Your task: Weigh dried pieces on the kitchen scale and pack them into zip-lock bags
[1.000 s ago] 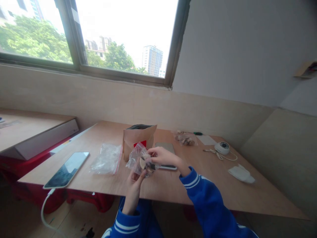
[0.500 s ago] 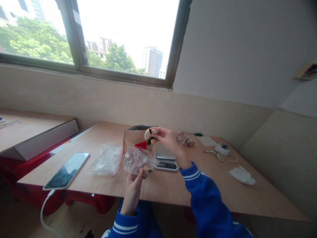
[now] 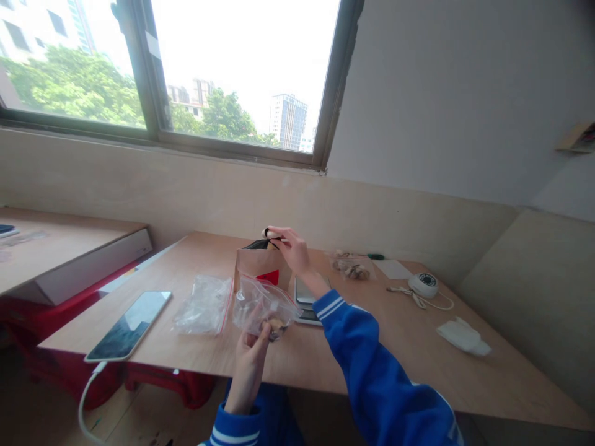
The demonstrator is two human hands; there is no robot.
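The right hand [image 3: 295,251] pinches pale, dark-edged pieces [image 3: 271,233] between thumb and fingers at the mouth of the brown paper bag [image 3: 246,265]; whether they touch its rim I cannot tell. The left hand [image 3: 251,352] grips the bottom of a clear zip bag [image 3: 246,303], thumb on the outside, with more tan and dark pieces [image 3: 276,324] bunched in that low corner. The zip bag is in front of the paper bag, just below its red label [image 3: 268,277], and its red-lined edge slants down to the right.

Behind the right forearm sits a scale [image 3: 305,291], partly hidden by it. Left of the zip bag, a flat clear bag [image 3: 199,303] lies on the worktop [image 3: 409,328], and further left a phone [image 3: 130,325] rests near the edge with a white cable [image 3: 82,396] plugged in. Toward the wall lies another bag of pieces [image 3: 351,269], beside a green-handled tool [image 3: 375,256] and a white sheet [image 3: 393,269]. Farther right are a white dome camera [image 3: 423,285] with its lead and a crumpled white wrap [image 3: 463,336]
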